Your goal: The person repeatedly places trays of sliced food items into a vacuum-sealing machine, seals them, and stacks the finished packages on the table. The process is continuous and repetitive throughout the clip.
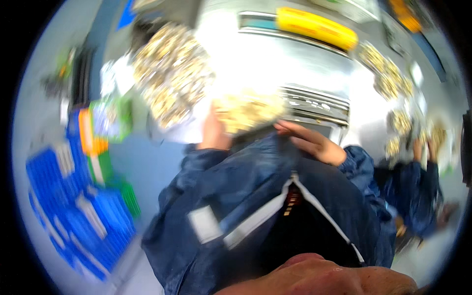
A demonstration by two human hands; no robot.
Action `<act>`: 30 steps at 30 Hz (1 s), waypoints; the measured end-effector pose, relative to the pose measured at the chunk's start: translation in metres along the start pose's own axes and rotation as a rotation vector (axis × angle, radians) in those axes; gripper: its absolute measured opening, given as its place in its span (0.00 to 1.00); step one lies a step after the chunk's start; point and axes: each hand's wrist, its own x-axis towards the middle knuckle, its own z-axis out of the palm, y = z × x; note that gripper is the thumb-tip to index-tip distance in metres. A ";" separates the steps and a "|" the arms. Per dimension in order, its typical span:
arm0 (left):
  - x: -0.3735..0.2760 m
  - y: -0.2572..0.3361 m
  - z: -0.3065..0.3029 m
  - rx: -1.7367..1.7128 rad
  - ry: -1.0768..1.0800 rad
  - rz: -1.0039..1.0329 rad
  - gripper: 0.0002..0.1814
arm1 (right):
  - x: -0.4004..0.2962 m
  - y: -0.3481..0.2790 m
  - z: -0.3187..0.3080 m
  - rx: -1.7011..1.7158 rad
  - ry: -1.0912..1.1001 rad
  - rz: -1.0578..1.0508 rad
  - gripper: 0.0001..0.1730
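A pack of pale yellow pieces [250, 108], blurred by motion, is in front of my body at the near edge of the steel work surface. My left hand [214, 131] holds it by its left side, with the fingers partly hidden. My right hand [313, 142] reaches in from the right with its fingers stretched out. Its fingertips meet the near right corner of the pack; whether they grip it is unclear. A dark edge shows just under the pack. To the left, beyond my left hand, lies a big heap of clear plastic bags [173, 73] with similar pale contents.
Steel bars of a machine [317, 105] lie right of the pack. A yellow roll [317, 28] sits in the frame behind. More filled bags [387, 73] are at right, near a co-worker's hands [424, 149]. Blue plastic crates [81, 210] and a green box [110, 118] stand at left.
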 end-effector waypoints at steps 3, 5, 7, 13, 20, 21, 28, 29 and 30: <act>0.073 0.033 -0.107 0.241 0.276 0.315 0.31 | -0.011 0.012 -0.042 0.037 0.124 0.028 0.29; 0.115 0.059 -0.201 0.305 0.493 0.415 0.34 | -0.035 0.014 -0.084 0.028 0.303 0.082 0.25; 0.141 0.084 -0.253 0.262 0.701 0.315 0.43 | -0.070 0.037 -0.143 0.005 0.551 0.141 0.22; 0.195 0.097 -0.279 1.143 0.946 0.433 0.38 | -0.174 0.148 -0.313 0.240 1.324 0.281 0.14; 0.132 0.090 -0.239 1.465 1.310 0.799 0.31 | -0.195 0.192 -0.490 0.122 1.596 0.124 0.15; 0.110 0.095 -0.236 1.501 1.296 0.660 0.30 | -0.190 0.202 -0.516 0.029 1.639 0.197 0.16; 0.045 0.061 -0.202 1.971 1.208 0.789 0.17 | -0.217 0.308 -0.661 -0.960 1.398 0.699 0.20; 0.024 0.056 -0.201 1.996 1.203 0.668 0.16 | -0.198 0.310 -0.671 -0.968 1.350 0.691 0.21; 0.007 0.056 -0.198 2.037 1.189 0.633 0.16 | -0.182 0.313 -0.679 -0.861 1.378 0.610 0.22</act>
